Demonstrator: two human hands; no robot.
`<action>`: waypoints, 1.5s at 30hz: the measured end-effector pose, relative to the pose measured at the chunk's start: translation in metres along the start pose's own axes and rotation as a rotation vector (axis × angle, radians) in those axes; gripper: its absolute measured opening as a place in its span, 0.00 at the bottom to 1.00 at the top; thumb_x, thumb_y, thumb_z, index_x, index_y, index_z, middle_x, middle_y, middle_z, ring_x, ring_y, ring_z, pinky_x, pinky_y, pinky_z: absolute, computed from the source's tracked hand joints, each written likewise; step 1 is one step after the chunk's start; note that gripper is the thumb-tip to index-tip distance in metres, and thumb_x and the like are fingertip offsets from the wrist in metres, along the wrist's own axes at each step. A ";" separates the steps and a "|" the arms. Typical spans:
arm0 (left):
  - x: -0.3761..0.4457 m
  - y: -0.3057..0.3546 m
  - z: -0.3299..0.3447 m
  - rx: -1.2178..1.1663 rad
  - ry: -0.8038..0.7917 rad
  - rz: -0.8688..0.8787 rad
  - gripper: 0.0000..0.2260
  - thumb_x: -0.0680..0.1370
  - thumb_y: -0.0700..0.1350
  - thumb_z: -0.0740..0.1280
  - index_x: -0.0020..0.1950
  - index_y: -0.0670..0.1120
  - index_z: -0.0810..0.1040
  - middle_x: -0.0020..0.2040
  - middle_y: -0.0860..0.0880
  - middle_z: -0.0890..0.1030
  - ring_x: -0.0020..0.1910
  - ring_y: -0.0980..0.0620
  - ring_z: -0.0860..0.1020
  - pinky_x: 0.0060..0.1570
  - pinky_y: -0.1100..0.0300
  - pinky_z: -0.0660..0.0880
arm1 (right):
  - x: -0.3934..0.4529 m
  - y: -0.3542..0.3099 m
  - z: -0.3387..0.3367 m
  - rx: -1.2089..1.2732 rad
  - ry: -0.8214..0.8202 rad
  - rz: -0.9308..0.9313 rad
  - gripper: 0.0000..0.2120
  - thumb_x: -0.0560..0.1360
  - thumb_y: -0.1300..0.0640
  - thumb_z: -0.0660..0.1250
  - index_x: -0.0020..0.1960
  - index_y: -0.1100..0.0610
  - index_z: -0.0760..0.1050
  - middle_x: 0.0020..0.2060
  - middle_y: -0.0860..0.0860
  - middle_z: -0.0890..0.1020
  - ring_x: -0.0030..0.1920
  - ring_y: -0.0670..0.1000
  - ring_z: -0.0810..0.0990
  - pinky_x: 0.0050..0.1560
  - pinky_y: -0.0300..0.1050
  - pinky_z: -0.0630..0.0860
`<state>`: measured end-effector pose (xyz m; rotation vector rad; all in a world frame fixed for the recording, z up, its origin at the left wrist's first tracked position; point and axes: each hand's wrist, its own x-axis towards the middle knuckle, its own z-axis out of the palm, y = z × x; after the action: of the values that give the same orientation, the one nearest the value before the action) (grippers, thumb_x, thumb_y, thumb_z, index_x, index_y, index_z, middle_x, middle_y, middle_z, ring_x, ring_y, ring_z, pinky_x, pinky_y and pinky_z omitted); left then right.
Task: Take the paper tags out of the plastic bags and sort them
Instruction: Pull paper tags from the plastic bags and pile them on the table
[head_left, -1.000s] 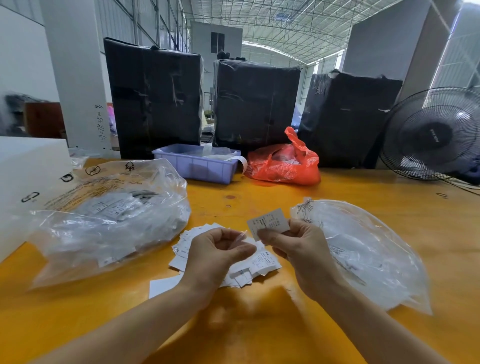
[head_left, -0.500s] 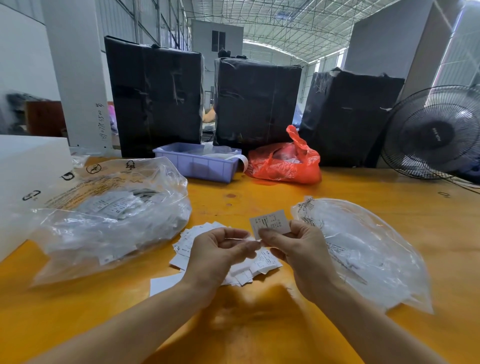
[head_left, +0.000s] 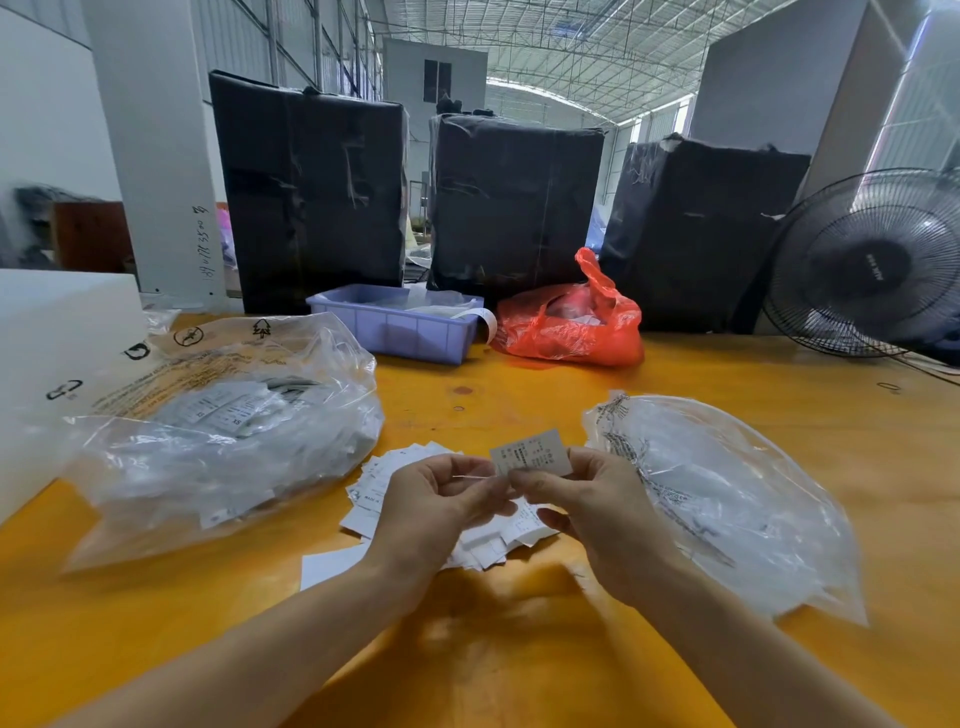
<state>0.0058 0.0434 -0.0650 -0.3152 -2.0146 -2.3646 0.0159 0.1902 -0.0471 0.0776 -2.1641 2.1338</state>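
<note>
My right hand (head_left: 587, 514) pinches a small white printed paper tag (head_left: 531, 453) upright above the table. My left hand (head_left: 431, 501) faces it with curled fingers and pinches a thin clear sliver next to the tag's lower left corner. Under both hands lies a loose pile of white paper tags (head_left: 379, 483) on the orange table (head_left: 493, 649). A large clear plastic bag (head_left: 223, 431) stuffed with smaller bags and tags sits to the left. A flatter clear plastic bag (head_left: 727, 493) lies to the right, close to my right wrist.
A lilac plastic tray (head_left: 395, 327) and a red plastic bag (head_left: 571, 322) stand at the back of the table before three black wrapped bales (head_left: 311, 187). A black fan (head_left: 872, 265) is at the far right. A white box (head_left: 47, 353) is at the left edge.
My left hand has closed in on my right hand, so its fingertips now meet beside the tag. The tag has stayed at about the same height.
</note>
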 end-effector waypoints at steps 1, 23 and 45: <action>0.000 0.000 0.000 -0.004 -0.002 0.002 0.12 0.66 0.43 0.72 0.47 0.41 0.79 0.38 0.45 0.85 0.38 0.49 0.84 0.37 0.65 0.78 | 0.000 -0.001 -0.001 -0.009 -0.022 -0.004 0.04 0.69 0.64 0.73 0.43 0.58 0.81 0.32 0.49 0.82 0.32 0.43 0.79 0.36 0.39 0.73; 0.002 0.001 -0.003 -0.047 0.034 -0.062 0.07 0.72 0.37 0.71 0.48 0.38 0.80 0.39 0.42 0.85 0.37 0.49 0.84 0.34 0.65 0.78 | 0.004 -0.005 -0.009 -0.521 0.113 -0.410 0.08 0.75 0.62 0.66 0.41 0.66 0.77 0.35 0.60 0.81 0.38 0.62 0.79 0.39 0.61 0.76; -0.002 0.004 0.000 -0.071 -0.081 -0.060 0.09 0.76 0.42 0.65 0.46 0.38 0.82 0.41 0.40 0.85 0.39 0.46 0.84 0.35 0.64 0.78 | 0.002 -0.004 -0.008 -0.610 0.162 -0.582 0.08 0.75 0.60 0.67 0.41 0.64 0.80 0.37 0.53 0.83 0.39 0.56 0.79 0.39 0.57 0.76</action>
<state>0.0083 0.0421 -0.0614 -0.3634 -2.0039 -2.5032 0.0144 0.1984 -0.0432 0.4065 -2.2281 1.0965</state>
